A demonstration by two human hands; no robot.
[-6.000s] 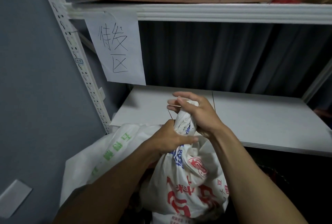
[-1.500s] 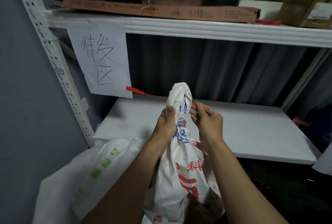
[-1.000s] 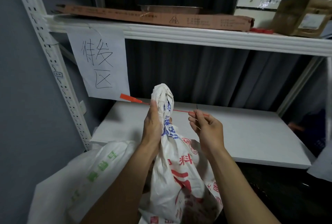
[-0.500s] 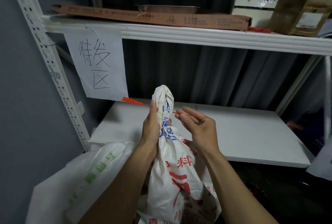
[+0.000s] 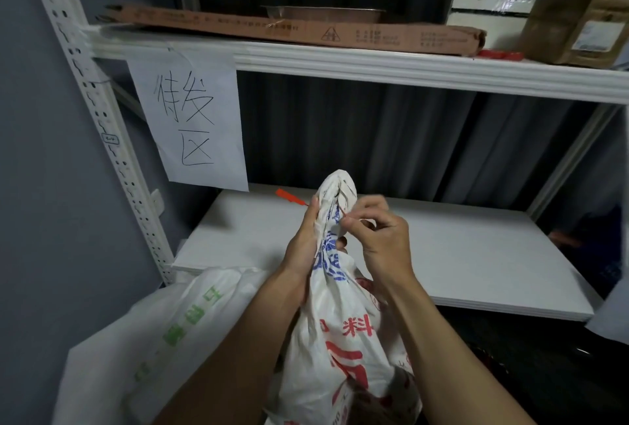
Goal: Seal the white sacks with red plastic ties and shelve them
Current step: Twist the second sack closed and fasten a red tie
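Observation:
A white sack [image 5: 343, 332] with red and blue print hangs in front of the shelf, its neck twisted into a tight bunch. My left hand [image 5: 304, 242] is wrapped around that neck from the left. A red plastic tie [image 5: 289, 197] sticks out to the left behind the neck, its flat tag end free. My right hand [image 5: 379, 237] pinches the tie's thin end against the right side of the neck. A second white sack [image 5: 163, 332] with green print lies lower left.
The white middle shelf [image 5: 476, 261] lies just behind the sack. The upper shelf [image 5: 374, 65] carries a long flat carton, a metal tray, a white box and a brown box. A handwritten paper sign [image 5: 190, 121] hangs at left beside the perforated upright [image 5: 102, 125].
My right hand has moved left, bringing the tie's thin end from out at the right up against the sack's neck. The left hand keeps its grip on the neck.

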